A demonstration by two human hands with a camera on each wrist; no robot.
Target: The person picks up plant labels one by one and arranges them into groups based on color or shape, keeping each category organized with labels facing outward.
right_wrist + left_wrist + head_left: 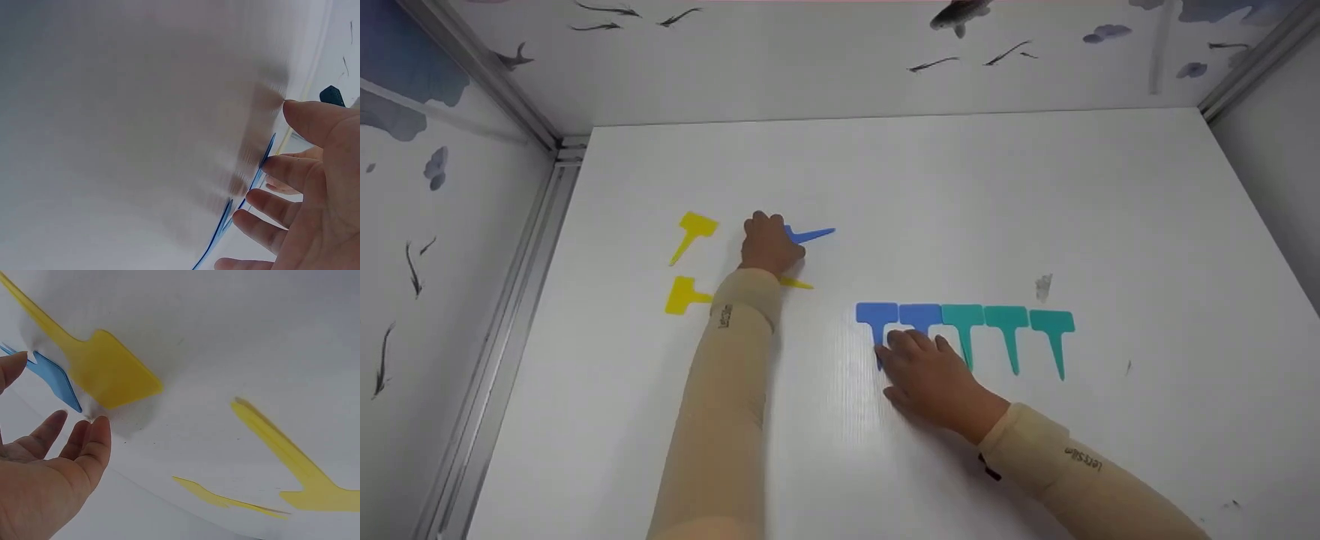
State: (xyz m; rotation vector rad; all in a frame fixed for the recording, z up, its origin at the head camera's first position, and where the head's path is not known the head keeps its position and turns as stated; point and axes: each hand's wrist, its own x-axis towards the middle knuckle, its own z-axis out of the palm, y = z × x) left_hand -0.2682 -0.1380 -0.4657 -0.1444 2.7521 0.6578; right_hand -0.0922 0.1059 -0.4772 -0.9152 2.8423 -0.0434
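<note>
Left hand (56, 484), nearby yellow plate (109, 371) wrist-view only

In the head view, the left hand (769, 244) hid part of the lone blue marker (812, 235) from me, and the left sleeve (727, 360) covered most of a yellow marker (797, 283). I couldn't see the row's second blue marker (920, 314) whole behind the right hand (936, 379). My left wrist view cropped one yellow marker (326, 499).
</note>
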